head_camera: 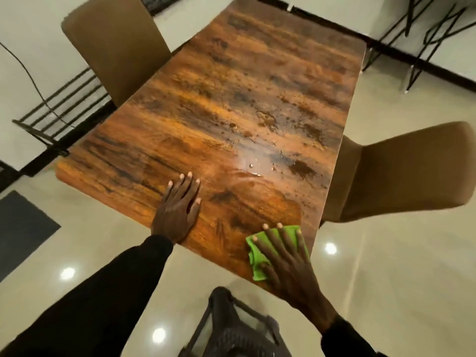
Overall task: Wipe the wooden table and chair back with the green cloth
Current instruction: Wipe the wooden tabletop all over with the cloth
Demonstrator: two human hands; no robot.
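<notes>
A long wooden table (206, 104) with dark grain stretches away from me; water drops and wet streaks (260, 161) shine on its right half. The green cloth (257, 258) lies flat at the near right corner. My right hand (286, 258) presses on it with straight, spread fingers. My left hand (177, 210) rests flat on the bare wood near the front edge, left of the cloth. A tan chair back (116, 47) stands at the table's left side, and another tan chair (401, 173) sits at the right side.
A dark wicker stool (231, 325) stands just below the near table edge, between my arms. A glossy tiled floor (386, 279) surrounds the table. A dark mat (23, 225) lies at left. Black metal frames (425, 34) stand at the far right and at left (59, 109).
</notes>
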